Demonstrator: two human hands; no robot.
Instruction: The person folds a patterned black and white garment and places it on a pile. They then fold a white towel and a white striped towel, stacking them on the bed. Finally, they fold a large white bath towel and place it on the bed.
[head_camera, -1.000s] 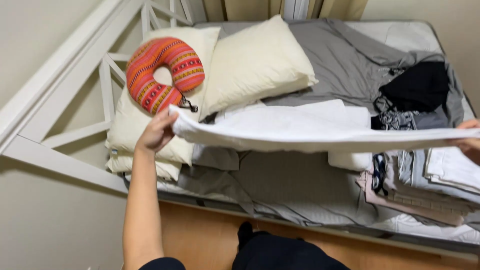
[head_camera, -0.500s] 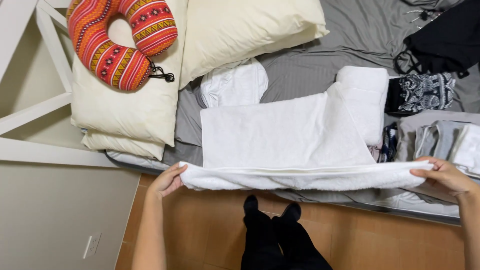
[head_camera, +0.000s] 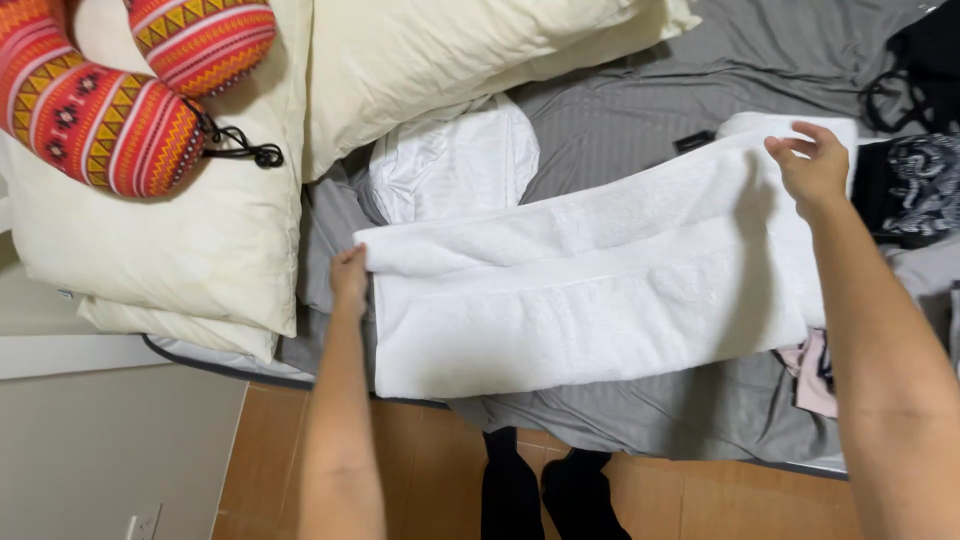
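A white towel (head_camera: 590, 290) lies folded lengthwise across the grey bed sheet (head_camera: 620, 120), its long edge near the bed's front. My left hand (head_camera: 349, 278) grips the towel's left end at the fold. At the far right corner, my right hand (head_camera: 812, 165) presses on the towel with fingers curled over its upper edge. Both arms reach out from the bottom of the view.
A folded white cloth (head_camera: 450, 160) lies just behind the towel. Cream pillows (head_camera: 200, 220) and a red patterned neck pillow (head_camera: 110, 90) fill the left. Dark and patterned clothes (head_camera: 920, 170) sit at the right edge. Wooden floor (head_camera: 420, 480) and my feet are below.
The towel's near edge has been carried away from me and laid over the rest, halving its depth. Both hands moved forward onto the bed with it.
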